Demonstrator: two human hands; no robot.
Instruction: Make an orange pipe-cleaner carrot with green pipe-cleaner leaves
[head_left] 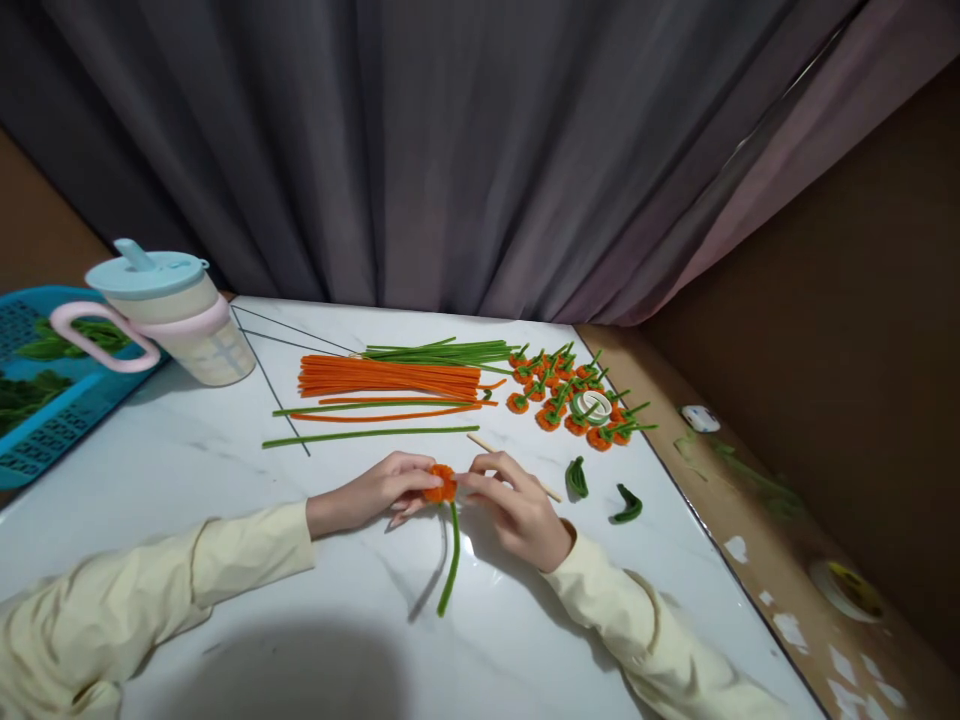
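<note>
My left hand (391,487) pinches a small orange pipe-cleaner ball (442,484) between thumb and fingers. From the ball's underside a green pipe-cleaner stem (453,565) hangs toward me. At the ball's right edge, my right hand (517,508) closes its thumb and index finger on it; the exact grip is partly hidden. Just beyond the right hand lies a thin wooden stick (480,442), partly covered by that hand. Two dark green folded pipe-cleaner pieces, one upright (577,479) and one curved (627,504), rest to the right.
Bundles of orange pipe cleaners (386,377) and green pipe cleaners (450,352) lie ahead, with loose strands nearer. Several finished orange balls with green stems (551,412) surround a white tape roll (592,405). A lidded cup (180,320) and blue basket (90,400) stand left.
</note>
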